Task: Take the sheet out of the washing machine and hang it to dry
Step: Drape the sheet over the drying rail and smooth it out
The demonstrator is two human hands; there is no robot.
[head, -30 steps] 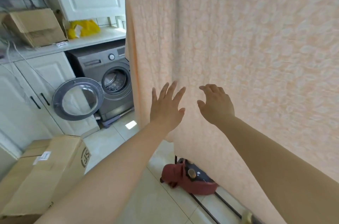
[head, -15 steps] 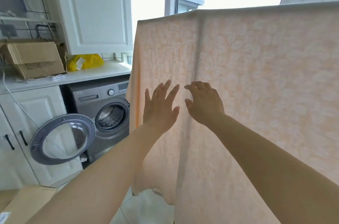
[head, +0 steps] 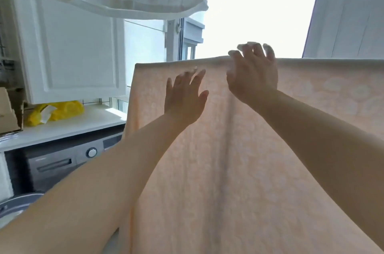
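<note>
A: From the head view, where do we stand?

B: I judge the task nearly done; the sheet [head: 259, 160] is out of the washing machine [head: 60, 166] and draped over a line or rail I cannot see, its top fold level across the frame; what seems left is smoothing it.

A: And the hands?

B: My left hand [head: 185, 98] is spread flat against the cloth just under the fold, pinching nothing; my right hand [head: 252, 75] reaches over the top edge, fingers [head: 251, 50] loosely curved on it; a firm grip I cannot tell.

A: Any change?

B: Half a second ago both hands lay lower on the sheet's face; they have risen, the right to the fold; the washer's open door now barely shows at the lower left corner.
</note>
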